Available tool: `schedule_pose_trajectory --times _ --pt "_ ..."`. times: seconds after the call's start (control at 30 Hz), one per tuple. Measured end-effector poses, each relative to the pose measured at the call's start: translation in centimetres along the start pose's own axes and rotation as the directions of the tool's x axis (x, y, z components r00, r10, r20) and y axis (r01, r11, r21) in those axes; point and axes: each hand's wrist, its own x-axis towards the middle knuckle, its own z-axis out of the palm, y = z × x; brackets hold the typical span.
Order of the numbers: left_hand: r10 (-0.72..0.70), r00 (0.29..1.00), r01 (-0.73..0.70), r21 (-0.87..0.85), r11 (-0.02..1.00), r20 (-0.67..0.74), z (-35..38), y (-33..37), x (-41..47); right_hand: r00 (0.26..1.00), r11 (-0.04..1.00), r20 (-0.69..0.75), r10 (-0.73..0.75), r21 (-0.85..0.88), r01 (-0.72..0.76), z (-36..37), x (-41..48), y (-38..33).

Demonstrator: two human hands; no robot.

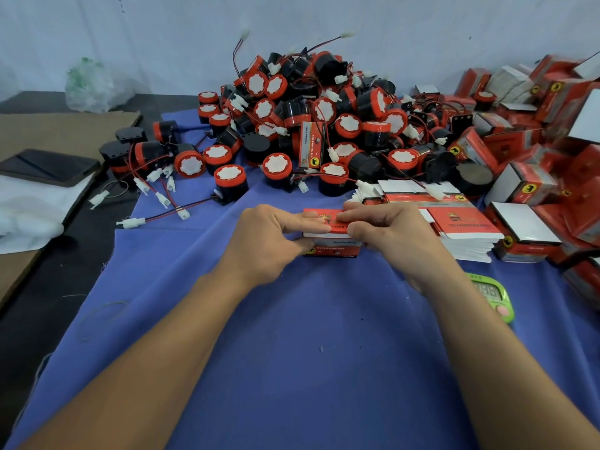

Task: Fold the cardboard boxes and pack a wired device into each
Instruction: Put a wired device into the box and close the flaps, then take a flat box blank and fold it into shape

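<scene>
Left hand (pixel 276 237) and right hand (pixel 397 237) each pinch one red box (pixel 331 250), middle of blue cloth (pixel 308 352); one flat-box stack (pixel 464 222) just right.

Head-worn, facing forward-down, close over left hand (pixel 269 241), right hand (pixel 401 241)

The left hand (pixel 269 245) and right hand (pixel 402 241) are bare. The left forearm (pixel 156 352) and right forearm (pixel 487 345) are bare too, uncovered to the lower edge.
</scene>
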Motion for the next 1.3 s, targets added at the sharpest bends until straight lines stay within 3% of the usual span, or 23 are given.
schedule_pose_trajectory --times 0.13,0.3,0.4,0.53,0.73,0.87,0.93,0.97,1.0,1.03,1.07,1.1,1.13,1.17,1.2,1.23,1.27,1.3 --pt "-0.082 0.994 0.095 -0.202 0.975 0.072 0.5 -0.2 -0.3 1.0 1.0 -0.002 0.008 -0.018 -0.008 0.1 0.1 0.1" --pt "-0.191 0.978 0.153 -0.341 0.927 -0.079 1.2 -0.3 0.0 0.998 0.998 -0.041 0.037 0.054 -0.035 0.3 0.2 0.0" --pt "-0.175 0.975 0.145 -0.204 0.968 -0.137 1.8 -0.4 0.4 0.999 1.0 -0.038 0.029 0.01 -0.028 0.5 0.3 0.1" --pt "-0.207 0.978 0.209 -0.1 0.973 0.028 1.9 0.0 0.8 0.989 0.992 0.099 0.109 -0.074 -0.102 0.5 0.3 -0.3" --pt "-0.216 0.976 0.216 -0.011 0.976 0.042 2.1 0.6 0.3 0.966 0.948 0.226 0.125 -0.313 -0.05 0.7 -0.8 -0.7" --pt "-0.171 0.985 0.171 -0.009 0.985 0.036 2.5 1.0 0.0 0.992 0.807 0.128 -0.01 -0.585 0.084 1.0 -1.0 -1.5" --pt "-0.142 0.986 0.148 -0.067 0.987 0.087 2.7 1.3 -0.2 0.99 0.793 0.138 0.018 -0.605 0.069 -0.3 -1.1 -2.1" --pt "-0.147 0.986 0.158 -0.132 0.979 0.084 2.7 1.5 -0.3 0.994 0.862 0.107 0.014 -0.505 0.042 -1.2 -1.1 -2.4" --pt "-0.168 0.984 0.178 -0.202 0.963 0.064 2.7 1.6 -0.2 1.0 0.967 0.018 -0.021 -0.254 0.025 -2.5 -1.0 -2.6" --pt "-0.198 0.979 0.201 -0.253 0.946 0.04 2.7 1.6 0.0 0.995 0.986 -0.101 -0.025 0.164 0.041 -3.8 -1.1 -3.1" --pt "-0.221 0.975 0.218 -0.275 0.936 0.023 2.7 1.4 0.1 0.984 0.814 -0.176 0.02 0.575 0.086 -4.9 -1.1 -3.5" --pt "-0.232 0.973 0.228 -0.271 0.935 0.019 2.7 1.3 0.3 0.975 0.58 -0.216 0.041 0.8 0.153 -5.7 -1.1 -3.5" --pt "-0.235 0.972 0.233 -0.25 0.94 0.023 2.8 1.2 0.3 0.965 0.472 -0.258 0.053 0.858 0.204 -6.2 -1.2 -3.3" --pt "-0.237 0.971 0.237 -0.221 0.946 0.028 2.9 1.1 0.4 0.952 0.534 -0.299 0.061 0.816 0.222 -6.3 -1.1 -3.2" --pt "-0.24 0.97 0.24 -0.192 0.952 0.026 3.0 1.0 0.4 0.932 0.704 -0.358 0.052 0.675 0.22 -6.1 -1.1 -3.1" --pt "-0.247 0.969 0.246 -0.166 0.955 0.016 3.1 0.8 0.5 0.904 0.875 -0.427 0.021 0.445 0.19 -5.6 -1.0 -3.0" --pt "-0.256 0.967 0.253 -0.146 0.956 0.003 3.1 0.7 0.6 0.874 0.981 -0.486 -0.029 0.153 0.118 -5.1 -0.9 -2.8" --pt "-0.264 0.964 0.261 -0.135 0.956 -0.01 3.2 0.6 0.6 0.855 0.988 -0.512 -0.085 -0.156 0.005 -4.5 -0.8 -2.4"
